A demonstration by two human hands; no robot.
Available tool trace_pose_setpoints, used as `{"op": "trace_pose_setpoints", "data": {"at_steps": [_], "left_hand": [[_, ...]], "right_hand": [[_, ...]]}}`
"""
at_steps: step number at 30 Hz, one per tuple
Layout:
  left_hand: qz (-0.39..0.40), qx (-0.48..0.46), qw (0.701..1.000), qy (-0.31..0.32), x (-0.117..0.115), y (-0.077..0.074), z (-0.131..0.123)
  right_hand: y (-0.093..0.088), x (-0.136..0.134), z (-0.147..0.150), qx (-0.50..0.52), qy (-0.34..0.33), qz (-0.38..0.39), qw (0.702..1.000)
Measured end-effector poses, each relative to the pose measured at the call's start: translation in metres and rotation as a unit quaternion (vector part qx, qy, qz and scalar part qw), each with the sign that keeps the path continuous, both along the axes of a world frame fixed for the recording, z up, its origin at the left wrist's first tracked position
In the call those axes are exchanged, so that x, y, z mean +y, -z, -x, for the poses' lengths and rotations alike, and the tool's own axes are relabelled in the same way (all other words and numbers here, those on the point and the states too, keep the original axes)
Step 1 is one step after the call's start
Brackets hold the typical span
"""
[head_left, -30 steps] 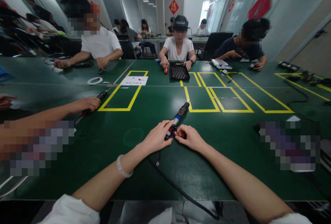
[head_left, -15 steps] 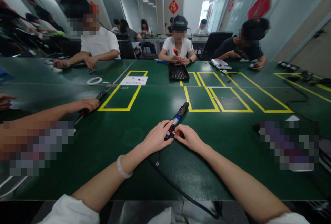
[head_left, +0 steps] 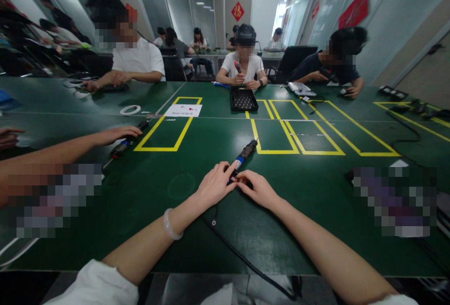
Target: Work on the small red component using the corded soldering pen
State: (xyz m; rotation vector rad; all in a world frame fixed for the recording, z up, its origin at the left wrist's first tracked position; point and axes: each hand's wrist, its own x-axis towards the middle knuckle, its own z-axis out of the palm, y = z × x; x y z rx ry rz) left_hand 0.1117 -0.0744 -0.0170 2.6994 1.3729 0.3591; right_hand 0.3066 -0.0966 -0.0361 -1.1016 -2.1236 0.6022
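A black electric screwdriver (head_left: 244,154) with a blue band lies on the green table (head_left: 298,220), its tip pointing away to the right. My left hand (head_left: 215,186) rests over its rear end, fingers curled on the body. My right hand (head_left: 259,188) pinches the same rear end, where a small red part shows between the fingers. The tool's black cable (head_left: 242,258) runs back toward me between my forearms.
Yellow taped rectangles (head_left: 295,136) mark the table ahead. A black tray (head_left: 243,99) lies before the person opposite, who holds a red-handled tool. To the left, another person's hand (head_left: 116,134) rests on a second screwdriver. A white tape ring (head_left: 130,110) and a paper sheet (head_left: 183,110) lie beyond.
My left hand has slid forward over the screwdriver's rear end. The person opposite lifted a red-handled tool off the table. The neighbour's hand on the left reached further along the other screwdriver.
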Motion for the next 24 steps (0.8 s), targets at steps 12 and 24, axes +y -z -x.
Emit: {"op": "trace_pose_setpoints", "data": {"at_steps": [12, 24], "left_hand": [[-0.026, 0.038, 0.986, -0.163, 0.062, -0.002, 0.061], [0.001, 0.066, 0.917, -0.393, 0.106, -0.005, 0.208]], "right_hand": [[0.002, 0.002, -0.006, -0.029, -0.006, -0.002, 1.000], [-0.002, 0.001, -0.007, -0.045, -0.012, -0.008, 0.999]]}}
